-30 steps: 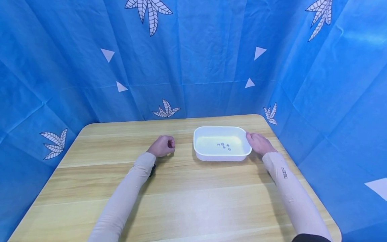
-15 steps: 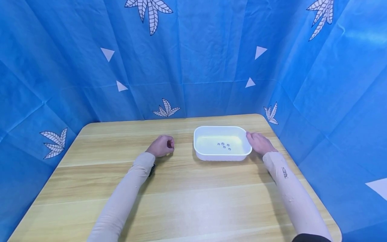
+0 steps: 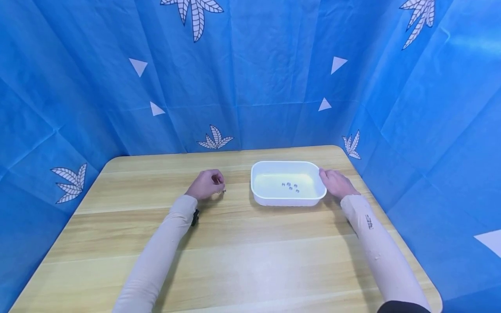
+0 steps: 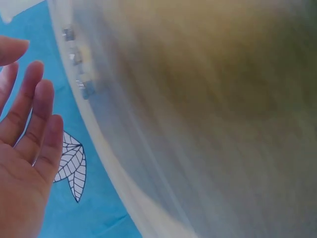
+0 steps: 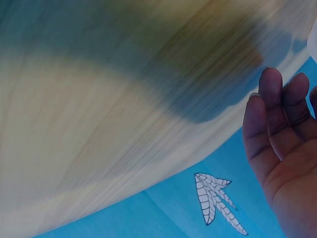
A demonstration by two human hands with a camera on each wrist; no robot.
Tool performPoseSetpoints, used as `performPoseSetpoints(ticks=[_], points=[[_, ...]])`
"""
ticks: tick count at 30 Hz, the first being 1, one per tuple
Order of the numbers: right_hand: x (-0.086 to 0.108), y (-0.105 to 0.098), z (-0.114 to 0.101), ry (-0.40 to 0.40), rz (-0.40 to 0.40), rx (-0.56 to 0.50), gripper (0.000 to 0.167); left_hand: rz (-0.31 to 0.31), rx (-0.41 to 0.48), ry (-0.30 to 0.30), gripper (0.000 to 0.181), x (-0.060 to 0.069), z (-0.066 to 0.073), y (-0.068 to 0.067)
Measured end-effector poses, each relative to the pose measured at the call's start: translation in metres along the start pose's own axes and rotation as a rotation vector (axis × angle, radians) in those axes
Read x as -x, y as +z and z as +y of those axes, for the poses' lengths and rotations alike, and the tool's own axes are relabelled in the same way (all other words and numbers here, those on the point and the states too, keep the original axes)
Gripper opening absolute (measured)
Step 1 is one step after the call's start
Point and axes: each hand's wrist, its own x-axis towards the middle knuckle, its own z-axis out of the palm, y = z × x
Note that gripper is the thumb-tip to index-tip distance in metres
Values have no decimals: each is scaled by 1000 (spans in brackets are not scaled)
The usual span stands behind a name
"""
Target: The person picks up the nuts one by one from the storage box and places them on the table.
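— White plastic: seeing a tub (image 3: pixel 287 202) sitting right of centre, towards the far edge of the table (image 3: pixel 242 252)?
— Yes, gripping its right end with the right hand (image 3: pixel 337 183). Seeing small metal bits (image 3: pixel 290 188) lying inside, too.
— And with the left hand (image 3: pixel 204 184)?
— Curving the fingers loosely, left of the tub, near three loose pieces (image 4: pixel 85 85); not managing to tell whether pinching anything.

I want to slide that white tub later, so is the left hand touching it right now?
Apart. The head view shows it plainly: a strip of bare wooden table lies between the left hand and the white tub.
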Motion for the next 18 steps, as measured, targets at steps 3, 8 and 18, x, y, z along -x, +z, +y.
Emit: performPoseSetpoints(ticks=[3, 8, 18], points=[[0, -1, 0, 3, 2, -1, 84, 21, 72, -9, 13, 0, 3, -3], [0, -1, -1, 5, -2, 3, 86, 56, 135, 33, 24, -1, 11, -3], [1, -1, -1, 0, -2, -6, 82, 87, 198, 61, 22, -1, 43, 4]])
